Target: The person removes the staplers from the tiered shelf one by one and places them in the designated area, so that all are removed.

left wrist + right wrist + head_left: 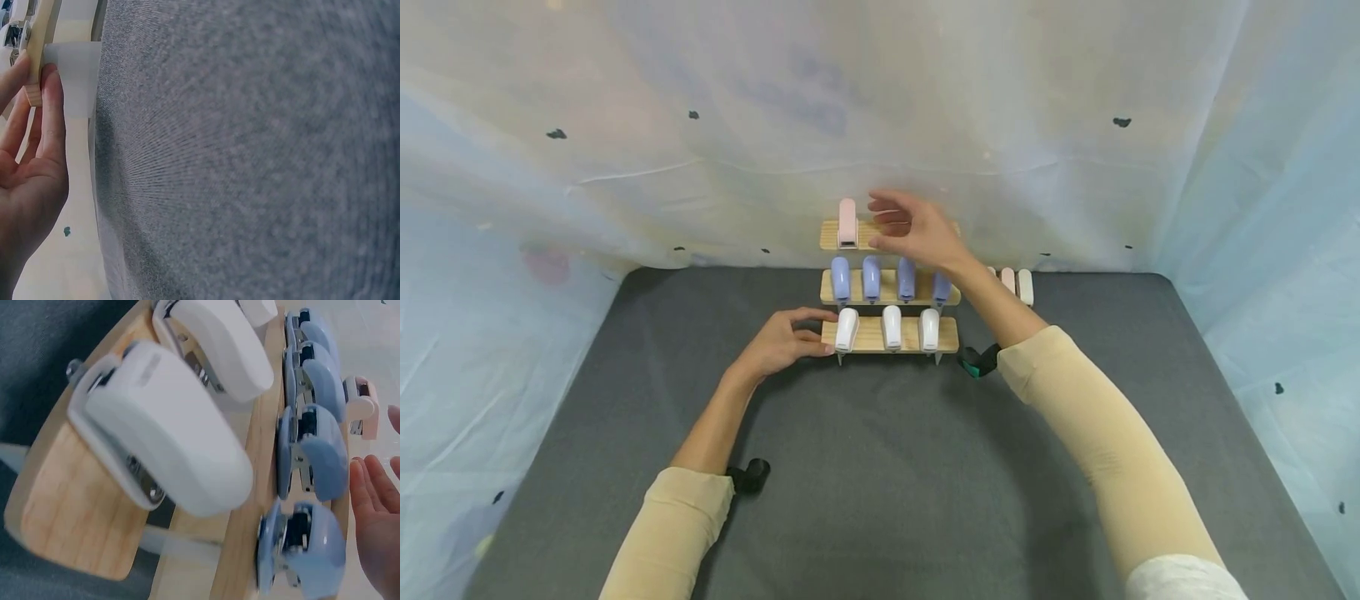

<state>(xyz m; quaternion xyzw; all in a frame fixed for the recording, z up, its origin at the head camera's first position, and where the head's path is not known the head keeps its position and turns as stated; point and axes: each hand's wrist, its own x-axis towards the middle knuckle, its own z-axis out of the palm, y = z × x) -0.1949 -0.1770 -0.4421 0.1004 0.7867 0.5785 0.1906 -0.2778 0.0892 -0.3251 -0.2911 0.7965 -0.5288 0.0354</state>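
Note:
A three-tier wooden display rack (870,335) holds small staplers. My left hand (779,343) pinches the left end of its lowest board, thumb on one side and fingers on the other; the left wrist view shows this grip on the board end (34,95). Over the top board my right hand (917,229) hovers with fingers loosely bent, nothing seen between them. Just left of it stands a pink stapler (847,223). Several blue staplers (322,453) line the middle board. Three white staplers (892,327) sit on the lowest one.
Behind my right forearm, pink (1007,280) and white staplers (1025,287) lie on the grey tabletop (880,467). A pale curtain (775,167) hangs right behind the rack. Black straps (979,362) dangle at both wrists.

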